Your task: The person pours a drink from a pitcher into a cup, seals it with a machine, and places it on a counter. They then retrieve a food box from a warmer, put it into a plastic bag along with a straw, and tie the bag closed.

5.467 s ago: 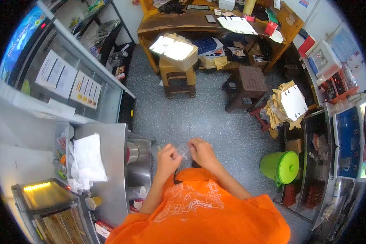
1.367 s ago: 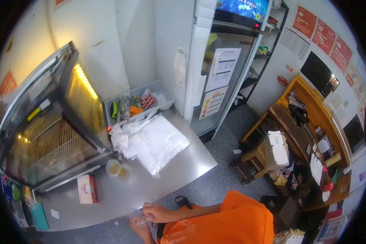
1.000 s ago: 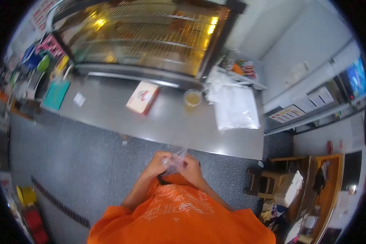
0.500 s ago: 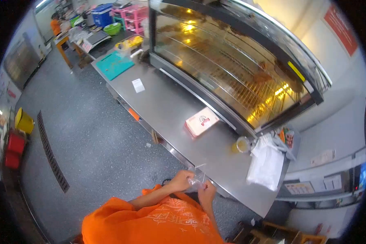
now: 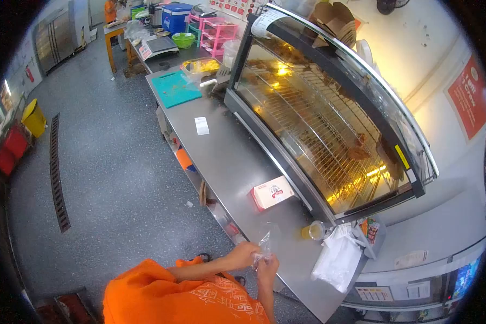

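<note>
Near the counter's front edge, my left hand (image 5: 247, 254) and my right hand (image 5: 267, 267) are close together, both closed on a clear plastic bag (image 5: 265, 244). The bag's thin film sticks up above my fingers, over the steel counter (image 5: 227, 156). Beyond it on the counter lies a white and red box (image 5: 272, 193). To the right of the bag stands a clear cup of yellow liquid (image 5: 313, 231), beside a stack of white plastic bags (image 5: 337, 260).
A glass heated display case (image 5: 318, 119) fills the counter's back. Further left are a white slip (image 5: 201, 126), a teal cutting board (image 5: 175, 89) and a tub of yellow food (image 5: 201, 66). Another person in orange (image 5: 110, 11) stands far off.
The view has shifted, so the counter sits differently in frame. Both hands still hold the clear bag, which now stands up more over the counter's edge.
</note>
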A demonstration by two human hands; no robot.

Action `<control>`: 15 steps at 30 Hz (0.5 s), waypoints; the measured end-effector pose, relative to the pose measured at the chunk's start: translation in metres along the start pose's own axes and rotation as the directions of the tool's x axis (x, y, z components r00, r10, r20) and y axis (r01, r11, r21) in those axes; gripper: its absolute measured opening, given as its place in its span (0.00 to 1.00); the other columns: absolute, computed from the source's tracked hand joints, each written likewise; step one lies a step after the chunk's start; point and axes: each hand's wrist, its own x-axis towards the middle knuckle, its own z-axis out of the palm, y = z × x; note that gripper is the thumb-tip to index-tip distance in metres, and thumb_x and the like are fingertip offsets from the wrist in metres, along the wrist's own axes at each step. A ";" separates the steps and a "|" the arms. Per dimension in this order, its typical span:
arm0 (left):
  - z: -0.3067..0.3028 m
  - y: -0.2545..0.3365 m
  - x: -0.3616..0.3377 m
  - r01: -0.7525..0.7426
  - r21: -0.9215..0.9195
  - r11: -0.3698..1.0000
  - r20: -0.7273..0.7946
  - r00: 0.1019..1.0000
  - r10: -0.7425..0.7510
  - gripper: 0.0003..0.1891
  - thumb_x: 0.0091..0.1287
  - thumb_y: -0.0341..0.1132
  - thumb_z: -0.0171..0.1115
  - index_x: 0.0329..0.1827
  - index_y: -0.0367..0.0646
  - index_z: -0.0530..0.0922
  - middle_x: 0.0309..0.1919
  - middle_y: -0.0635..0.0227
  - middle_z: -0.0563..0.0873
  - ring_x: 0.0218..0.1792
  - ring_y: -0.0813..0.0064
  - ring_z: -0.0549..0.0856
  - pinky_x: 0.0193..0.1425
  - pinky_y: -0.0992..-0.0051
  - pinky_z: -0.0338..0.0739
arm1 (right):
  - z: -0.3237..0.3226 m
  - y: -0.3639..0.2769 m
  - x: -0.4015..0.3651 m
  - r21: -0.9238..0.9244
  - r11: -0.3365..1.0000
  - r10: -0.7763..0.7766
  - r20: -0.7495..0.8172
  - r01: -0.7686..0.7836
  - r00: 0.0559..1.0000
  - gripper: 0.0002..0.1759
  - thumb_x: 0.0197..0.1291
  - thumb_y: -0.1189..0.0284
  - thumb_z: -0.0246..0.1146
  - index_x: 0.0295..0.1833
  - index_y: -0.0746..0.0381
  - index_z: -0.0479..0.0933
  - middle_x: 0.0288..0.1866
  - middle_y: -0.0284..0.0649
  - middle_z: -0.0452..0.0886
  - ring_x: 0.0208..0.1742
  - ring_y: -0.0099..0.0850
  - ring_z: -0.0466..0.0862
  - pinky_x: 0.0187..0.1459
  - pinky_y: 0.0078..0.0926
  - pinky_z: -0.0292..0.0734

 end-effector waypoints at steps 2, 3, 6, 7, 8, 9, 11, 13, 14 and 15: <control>-0.011 -0.006 0.002 0.024 0.006 1.000 0.049 0.999 -0.024 0.05 0.47 0.20 0.58 0.23 0.35 0.71 0.25 0.51 0.76 0.29 0.51 0.78 0.34 0.61 0.70 | -0.011 0.003 0.007 -0.400 0.871 -0.314 -0.005 0.286 0.949 0.07 0.51 0.86 0.56 0.33 0.64 0.66 0.26 0.32 0.69 0.24 0.22 0.69 0.27 0.24 0.72; -0.021 -0.014 0.003 0.080 0.053 0.995 0.045 0.996 -0.083 0.04 0.47 0.20 0.57 0.24 0.36 0.72 0.24 0.51 0.76 0.30 0.50 0.78 0.34 0.60 0.70 | -0.010 -0.003 0.007 -0.402 0.868 -0.319 -0.001 0.291 0.948 0.07 0.51 0.86 0.56 0.33 0.64 0.66 0.26 0.32 0.69 0.24 0.22 0.69 0.27 0.24 0.72; -0.035 -0.015 0.005 0.119 0.100 0.988 -0.038 0.993 -0.116 0.04 0.47 0.21 0.57 0.26 0.38 0.74 0.25 0.52 0.76 0.31 0.49 0.79 0.34 0.59 0.70 | -0.004 -0.029 0.002 -0.534 0.813 -0.373 -0.169 0.233 0.912 0.10 0.50 0.85 0.58 0.31 0.62 0.63 0.27 0.33 0.67 0.29 0.22 0.68 0.30 0.23 0.70; -0.038 -0.013 0.005 0.100 0.105 0.989 -0.113 0.990 -0.088 0.05 0.47 0.21 0.58 0.28 0.38 0.75 0.26 0.53 0.76 0.31 0.49 0.79 0.33 0.58 0.70 | 0.001 -0.040 0.002 -0.503 0.844 -0.337 -0.225 0.187 0.914 0.10 0.49 0.85 0.58 0.30 0.63 0.64 0.28 0.34 0.67 0.31 0.22 0.68 0.31 0.23 0.69; -0.040 -0.013 0.007 0.099 0.107 0.989 -0.115 0.990 -0.086 0.05 0.47 0.21 0.58 0.28 0.38 0.75 0.26 0.53 0.76 0.31 0.49 0.79 0.33 0.58 0.70 | 0.005 -0.046 0.003 -0.465 0.873 -0.298 -0.278 0.143 0.913 0.10 0.48 0.85 0.59 0.30 0.64 0.64 0.29 0.35 0.67 0.32 0.23 0.68 0.32 0.24 0.69; -0.041 -0.012 0.010 0.081 0.259 0.963 -0.163 0.986 -0.039 0.06 0.47 0.23 0.61 0.27 0.39 0.72 0.26 0.55 0.77 0.31 0.50 0.79 0.32 0.58 0.71 | 0.007 -0.044 0.007 -0.463 0.874 -0.299 -0.278 0.145 0.913 0.10 0.48 0.85 0.59 0.30 0.64 0.64 0.29 0.35 0.67 0.32 0.23 0.68 0.32 0.24 0.69; -0.039 -0.009 0.012 0.072 0.405 0.911 -0.205 0.979 0.014 0.09 0.47 0.24 0.63 0.26 0.39 0.70 0.27 0.58 0.77 0.30 0.51 0.80 0.31 0.58 0.72 | 0.011 -0.038 0.013 -0.428 0.800 -0.531 -0.175 0.422 0.829 0.09 0.45 0.84 0.59 0.31 0.64 0.67 0.20 0.37 0.66 0.23 0.32 0.70 0.30 0.33 0.67; -0.036 -0.006 0.015 -0.133 0.345 0.929 -0.098 0.979 0.177 0.08 0.49 0.27 0.64 0.28 0.41 0.72 0.29 0.58 0.77 0.34 0.50 0.79 0.34 0.57 0.73 | 0.014 -0.035 0.009 -0.498 0.811 -0.375 -0.037 0.308 0.926 0.10 0.45 0.85 0.58 0.34 0.65 0.68 0.24 0.39 0.69 0.26 0.33 0.72 0.32 0.32 0.69; -0.033 -0.012 0.012 -0.132 0.346 0.929 -0.101 0.979 0.177 0.08 0.49 0.27 0.64 0.28 0.41 0.72 0.29 0.58 0.77 0.34 0.50 0.79 0.34 0.57 0.73 | 0.015 -0.033 0.006 -0.578 0.792 -0.184 0.079 0.195 0.980 0.12 0.45 0.86 0.57 0.37 0.66 0.69 0.28 0.41 0.71 0.30 0.34 0.74 0.34 0.31 0.70; -0.026 -0.021 0.009 -0.093 0.272 0.958 -0.075 0.990 0.118 0.07 0.50 0.28 0.63 0.29 0.42 0.73 0.31 0.57 0.78 0.35 0.49 0.79 0.35 0.56 0.73 | 0.014 -0.037 0.002 -0.581 0.790 -0.183 0.081 0.195 0.980 0.12 0.45 0.86 0.57 0.37 0.66 0.69 0.28 0.41 0.71 0.30 0.34 0.74 0.34 0.31 0.70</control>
